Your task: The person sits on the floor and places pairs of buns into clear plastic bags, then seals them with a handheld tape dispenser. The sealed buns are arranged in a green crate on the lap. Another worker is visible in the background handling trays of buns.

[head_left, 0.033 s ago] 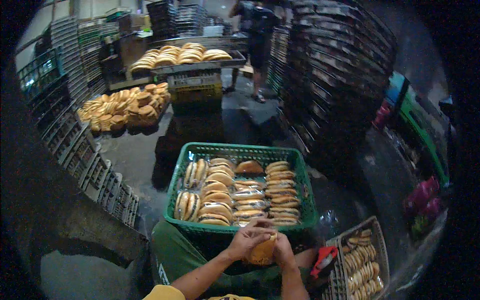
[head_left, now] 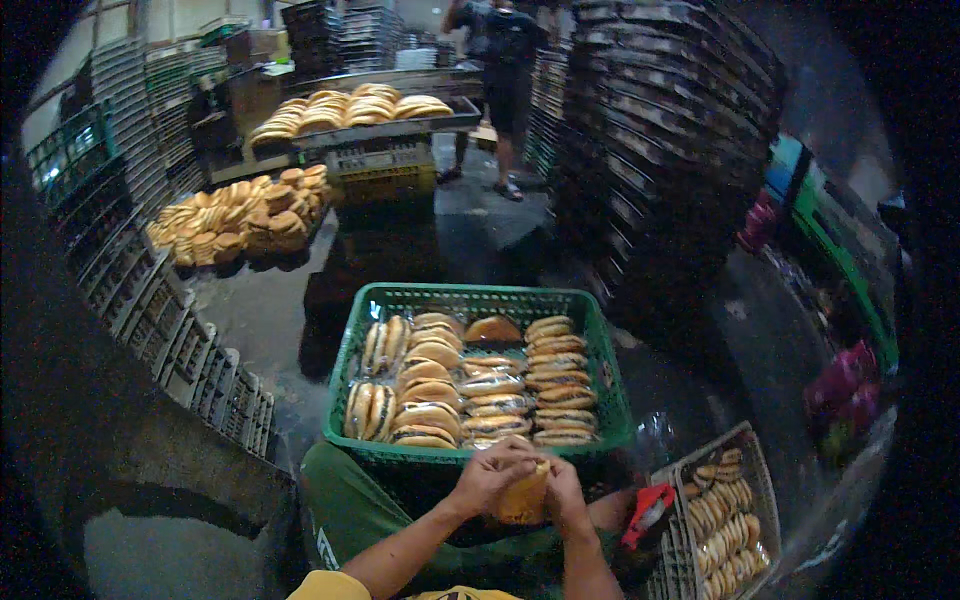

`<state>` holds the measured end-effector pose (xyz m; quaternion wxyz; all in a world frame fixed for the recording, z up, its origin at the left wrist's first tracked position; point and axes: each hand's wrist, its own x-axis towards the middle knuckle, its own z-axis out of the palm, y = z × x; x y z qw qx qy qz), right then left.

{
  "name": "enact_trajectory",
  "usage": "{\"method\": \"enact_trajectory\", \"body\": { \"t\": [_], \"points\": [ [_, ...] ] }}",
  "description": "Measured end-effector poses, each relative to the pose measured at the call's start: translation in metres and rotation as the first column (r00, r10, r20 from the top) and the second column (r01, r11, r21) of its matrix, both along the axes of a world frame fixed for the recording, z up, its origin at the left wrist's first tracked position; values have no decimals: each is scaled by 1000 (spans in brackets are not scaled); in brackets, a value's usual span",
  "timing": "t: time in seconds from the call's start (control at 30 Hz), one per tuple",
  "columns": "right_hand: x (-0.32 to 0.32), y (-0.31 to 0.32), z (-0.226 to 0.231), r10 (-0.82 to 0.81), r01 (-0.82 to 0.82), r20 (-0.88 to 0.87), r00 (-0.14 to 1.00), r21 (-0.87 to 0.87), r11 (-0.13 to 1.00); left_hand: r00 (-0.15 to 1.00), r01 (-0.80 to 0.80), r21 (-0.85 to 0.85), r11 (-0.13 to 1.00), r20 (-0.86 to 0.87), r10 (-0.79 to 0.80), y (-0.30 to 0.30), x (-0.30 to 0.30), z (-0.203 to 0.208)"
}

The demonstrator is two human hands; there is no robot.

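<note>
Between my hands I see a bun (head_left: 524,494), the left hand (head_left: 489,474) and right hand (head_left: 566,497) both pinching it, just below the green crate (head_left: 480,298) full of wrapped buns (head_left: 486,385). A grey crate (head_left: 690,556) sits right.

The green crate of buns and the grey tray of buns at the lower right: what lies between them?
In the head view, a red object and crumpled clear plastic lie between the green crate and the grey tray.

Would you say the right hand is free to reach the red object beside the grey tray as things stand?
Probably not: the right hand and left hand both grip a bagged bun; the red object lies close, unobstructed.
</note>
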<state>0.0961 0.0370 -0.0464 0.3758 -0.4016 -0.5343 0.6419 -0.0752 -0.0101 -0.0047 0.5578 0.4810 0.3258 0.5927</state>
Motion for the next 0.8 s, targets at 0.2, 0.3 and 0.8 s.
{"method": "enact_trajectory", "body": {
  "t": [0.2, 0.3, 0.8],
  "points": [
    [13, -17, 36, -154, 95, 111, 982, 413, 906, 975, -202, -147, 968, 61, 213, 2, 24, -5],
    [21, -17, 51, -209, 223, -76, 975, 343, 912, 989, 29, -287, 957, 150, 15, 11, 28, -6],
    [61, -36, 21, -461, 376, 41, 886, 518, 768, 950, -292, -179, 939, -164, 265, 3, 100, -10]
  ]
}}
